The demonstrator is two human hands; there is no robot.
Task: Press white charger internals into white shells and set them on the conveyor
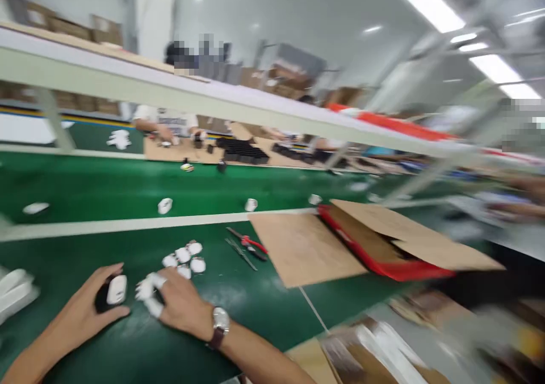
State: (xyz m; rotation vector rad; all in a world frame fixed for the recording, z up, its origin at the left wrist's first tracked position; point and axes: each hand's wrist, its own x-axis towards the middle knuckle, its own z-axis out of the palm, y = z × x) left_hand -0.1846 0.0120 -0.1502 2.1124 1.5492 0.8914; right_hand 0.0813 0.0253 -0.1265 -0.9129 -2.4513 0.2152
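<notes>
My left hand (91, 301) curves around a small rounded white plastic part (117, 289), with thumb and index finger on either side of it. Something dark shows between the part and my palm; whether it belongs to the part I cannot tell. White coverings wrap some fingers of my right hand (181, 299), which wears a wristwatch (220, 321). Its fingers close on another small white part (143, 289), blurred at the fingertips. Just beyond the right hand, several white parts (183, 255) lie in a cluster on the green table (140, 350).
Red-handled pliers (253, 246) and tweezers (242, 253) lie beside a cardboard sheet (304, 250). Right of it sits a red tray (361, 256) with cardboard on top. White parts (165, 205) are spaced along the green belt (204, 188). Across it, a person (166, 125) works. White pieces (17, 293) are stacked left.
</notes>
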